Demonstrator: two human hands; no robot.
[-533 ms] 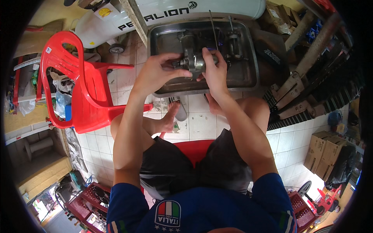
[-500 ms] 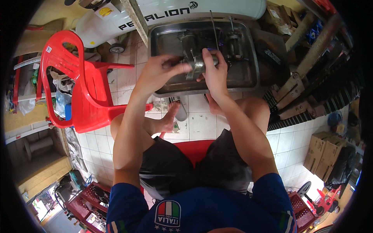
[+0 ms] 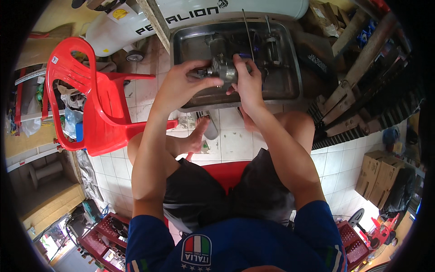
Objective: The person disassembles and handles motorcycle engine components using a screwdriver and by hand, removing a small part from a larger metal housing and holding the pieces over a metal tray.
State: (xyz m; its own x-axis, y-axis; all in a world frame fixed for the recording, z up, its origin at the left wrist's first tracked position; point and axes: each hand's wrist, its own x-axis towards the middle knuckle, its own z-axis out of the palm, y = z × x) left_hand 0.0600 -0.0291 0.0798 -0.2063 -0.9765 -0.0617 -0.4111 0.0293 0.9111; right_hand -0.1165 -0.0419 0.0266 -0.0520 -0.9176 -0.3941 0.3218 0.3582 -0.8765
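Over a dark metal tray [image 3: 195, 105], I hold a grey metal cylindrical machine part [image 3: 225, 71] level between both hands. My left hand [image 3: 181, 86] closes on its left end, where a narrower shiny stub shows between thumb and fingers. Around the right end wraps my right hand [image 3: 249, 79], with the thumb along the top. Behind the part, a second dark metal cylinder [image 3: 217, 45] lies in the tray. Farther right in it is another metal assembly with a rod [image 3: 273, 47]. A long thin rod [image 3: 248, 34] leans over the tray's far edge.
A red plastic chair [image 3: 97, 104] stands to the left. Beyond the tray lies a large white tank [image 3: 195, 20]. Black-and-grey metal arms with ribbed edges [image 3: 349, 122] crowd the right side. Cardboard boxes [image 3: 376, 177] sit at the lower right on the tiled floor.
My left hand, blurred before, is now sharp, and the stub of the part shows in its fingers. My right hand has shifted slightly left and nearer, its fingers still around the part.
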